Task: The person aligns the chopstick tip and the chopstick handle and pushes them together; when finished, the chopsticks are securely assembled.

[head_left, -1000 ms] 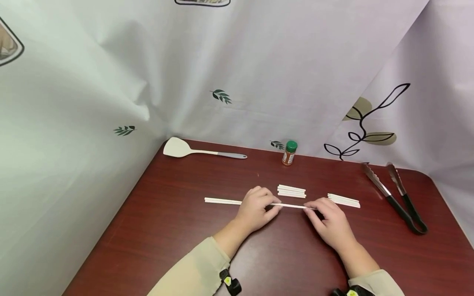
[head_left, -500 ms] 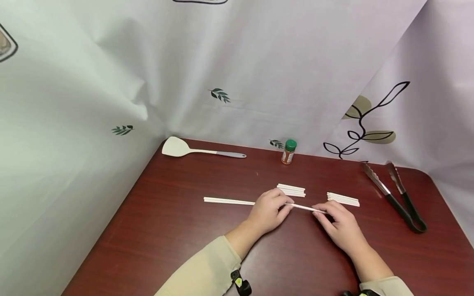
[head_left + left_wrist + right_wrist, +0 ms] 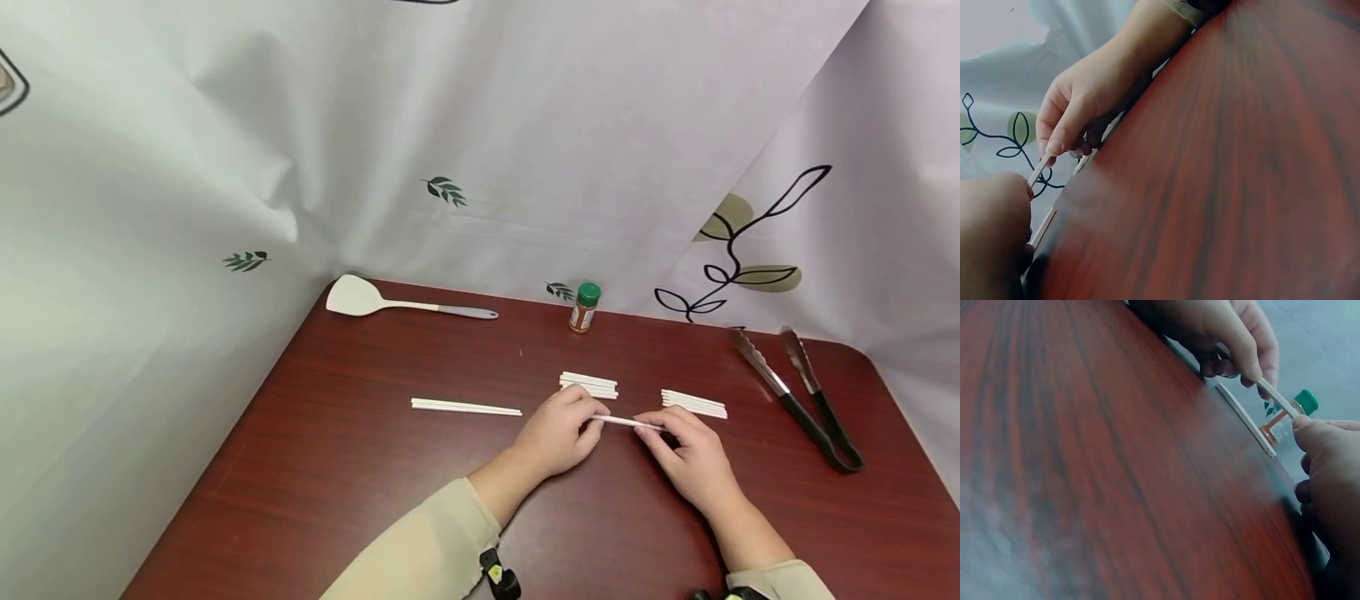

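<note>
Both hands hold one thin white stick (image 3: 618,421) between them, a little in front of the piles of sticks. My left hand (image 3: 562,429) pinches its left end with thumb and fingers. At the other end my right hand (image 3: 688,457) pinches it the same way. The right wrist view shows the stick (image 3: 1279,400) raised off the tabletop, with the left hand (image 3: 1235,337) at its far end. Two longer white sticks (image 3: 465,407) lie side by side to the left. Several short white sticks (image 3: 592,382) lie just behind the left hand, and another short row (image 3: 693,403) behind the right.
A white spatula (image 3: 360,297) with a grey handle lies at the back left of the dark red table (image 3: 337,467). A green-capped spice jar (image 3: 583,308) stands at the back edge. Black-handled metal tongs (image 3: 813,400) lie spread at the right. Patterned cloth (image 3: 525,150) hangs behind.
Both hands have shifted right with the stick, the left hand farther, so the gap between them is narrower. The right ends of the two long sticks have come into view.
</note>
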A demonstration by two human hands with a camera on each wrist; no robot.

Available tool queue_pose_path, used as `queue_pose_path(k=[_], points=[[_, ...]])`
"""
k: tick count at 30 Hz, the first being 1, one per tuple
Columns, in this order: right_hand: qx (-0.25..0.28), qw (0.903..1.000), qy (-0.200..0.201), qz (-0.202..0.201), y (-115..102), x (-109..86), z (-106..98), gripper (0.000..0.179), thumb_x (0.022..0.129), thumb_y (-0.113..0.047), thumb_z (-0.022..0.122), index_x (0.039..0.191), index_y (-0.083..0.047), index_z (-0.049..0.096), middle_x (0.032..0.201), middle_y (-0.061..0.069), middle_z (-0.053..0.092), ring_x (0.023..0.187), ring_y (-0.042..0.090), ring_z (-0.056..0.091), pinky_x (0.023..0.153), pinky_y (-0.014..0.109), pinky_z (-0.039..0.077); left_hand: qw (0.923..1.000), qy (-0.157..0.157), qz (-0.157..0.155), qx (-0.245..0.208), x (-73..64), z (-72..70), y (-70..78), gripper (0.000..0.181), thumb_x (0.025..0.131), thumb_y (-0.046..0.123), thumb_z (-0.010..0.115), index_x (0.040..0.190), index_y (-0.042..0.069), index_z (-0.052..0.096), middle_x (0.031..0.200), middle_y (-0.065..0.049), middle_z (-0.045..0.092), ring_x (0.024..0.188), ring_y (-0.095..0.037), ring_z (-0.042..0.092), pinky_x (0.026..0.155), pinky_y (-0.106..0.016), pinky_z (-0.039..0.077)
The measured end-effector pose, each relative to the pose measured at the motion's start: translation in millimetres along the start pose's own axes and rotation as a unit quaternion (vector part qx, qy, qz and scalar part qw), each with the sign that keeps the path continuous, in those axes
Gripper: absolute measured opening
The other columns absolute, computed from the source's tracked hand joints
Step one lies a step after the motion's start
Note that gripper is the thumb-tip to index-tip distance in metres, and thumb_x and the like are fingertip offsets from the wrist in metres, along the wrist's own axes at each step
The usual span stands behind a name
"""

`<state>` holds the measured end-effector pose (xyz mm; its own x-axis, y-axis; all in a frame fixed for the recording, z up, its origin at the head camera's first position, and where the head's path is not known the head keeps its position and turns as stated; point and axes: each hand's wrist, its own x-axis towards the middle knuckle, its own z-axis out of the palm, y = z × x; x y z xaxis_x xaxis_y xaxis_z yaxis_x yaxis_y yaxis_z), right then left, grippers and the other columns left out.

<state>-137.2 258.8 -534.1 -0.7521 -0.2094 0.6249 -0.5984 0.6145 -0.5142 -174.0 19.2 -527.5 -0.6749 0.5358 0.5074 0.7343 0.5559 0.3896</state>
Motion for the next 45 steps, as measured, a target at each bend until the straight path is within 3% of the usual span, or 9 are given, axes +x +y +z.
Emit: queue_pose_path(k=[4, 13, 21, 31, 38, 45], points=[[0.01, 0.9999, -0.001, -0.001, 0.7, -0.6, -0.6, 0.035, 0.076, 0.01, 0.089, 0.103, -0.011, 0.084, 0.094, -0.004, 0.074, 0.086, 0.007, 0.065, 0.083, 0.013, 0.045, 1.0, -0.006, -0.006, -0.002, 1.2, 0.7, 1.4, 0.01, 0.1, 0.023, 0.077, 0.106, 0.017, 0.08, 0.101, 0.004, 0.065, 0.092, -0.008, 0.063, 0.087, -0.016, 0.049], [0.013, 0.9993, -0.019, 0.03, -0.6, 1.3, 0.3, 0.032, 0.081, 0.008, 0.087, 0.097, -0.02, 0.082, 0.093, -0.01, 0.074, 0.089, 0.004, 0.065, 0.083, 0.012, 0.045, 0.999, -0.008, -0.036, -0.026, 0.2, 2.5, -0.5, 0.007, 0.099, 0.022, 0.078, 0.103, 0.017, 0.08, 0.098, 0.004, 0.066, 0.091, -0.008, 0.065, 0.086, -0.014, 0.049], [0.018, 0.9983, -0.029, 0.048, -0.5, 3.6, -1.6, 0.031, 0.082, 0.007, 0.087, 0.094, -0.021, 0.081, 0.09, -0.012, 0.072, 0.083, 0.003, 0.063, 0.077, 0.012, 0.046, 0.9978, 0.001, -0.03, -0.06, 1.3, 0.3, -1.4, 0.007, 0.099, 0.02, 0.078, 0.097, 0.014, 0.079, 0.096, 0.003, 0.066, 0.088, -0.009, 0.063, 0.081, -0.013, 0.048], [0.022, 0.9965, -0.043, 0.068, 2.5, 1.1, -4.0, 0.028, 0.085, 0.004, 0.086, 0.094, -0.023, 0.081, 0.089, -0.013, 0.072, 0.082, 0.003, 0.063, 0.075, 0.013, 0.046, 0.9944, -0.012, -0.047, -0.094, 1.4, -0.8, -3.2, 0.006, 0.099, 0.019, 0.078, 0.096, 0.014, 0.08, 0.096, 0.003, 0.068, 0.088, -0.008, 0.063, 0.08, -0.012, 0.047], [0.061, 0.9868, -0.009, 0.149, 10.9, -2.5, -17.2, 0.023, 0.089, 0.009, 0.08, 0.096, -0.013, 0.081, 0.093, -0.001, 0.076, 0.087, -0.002, 0.063, 0.078, 0.01, 0.046, 0.9869, 0.031, -0.076, -0.139, 2.0, -0.9, -9.8, 0.005, 0.097, 0.014, 0.079, 0.094, 0.011, 0.078, 0.094, 0.001, 0.07, 0.088, -0.01, 0.063, 0.083, -0.018, 0.05], [0.051, 0.9935, -0.002, 0.101, 10.4, -1.7, -14.4, 0.026, 0.085, 0.006, 0.085, 0.102, -0.014, 0.084, 0.094, -0.002, 0.077, 0.089, 0.001, 0.065, 0.08, 0.011, 0.046, 0.9917, 0.022, -0.05, -0.117, 0.1, -1.8, -9.8, 0.005, 0.098, 0.017, 0.079, 0.097, 0.013, 0.081, 0.091, 0.003, 0.065, 0.082, -0.008, 0.057, 0.076, -0.013, 0.045]])
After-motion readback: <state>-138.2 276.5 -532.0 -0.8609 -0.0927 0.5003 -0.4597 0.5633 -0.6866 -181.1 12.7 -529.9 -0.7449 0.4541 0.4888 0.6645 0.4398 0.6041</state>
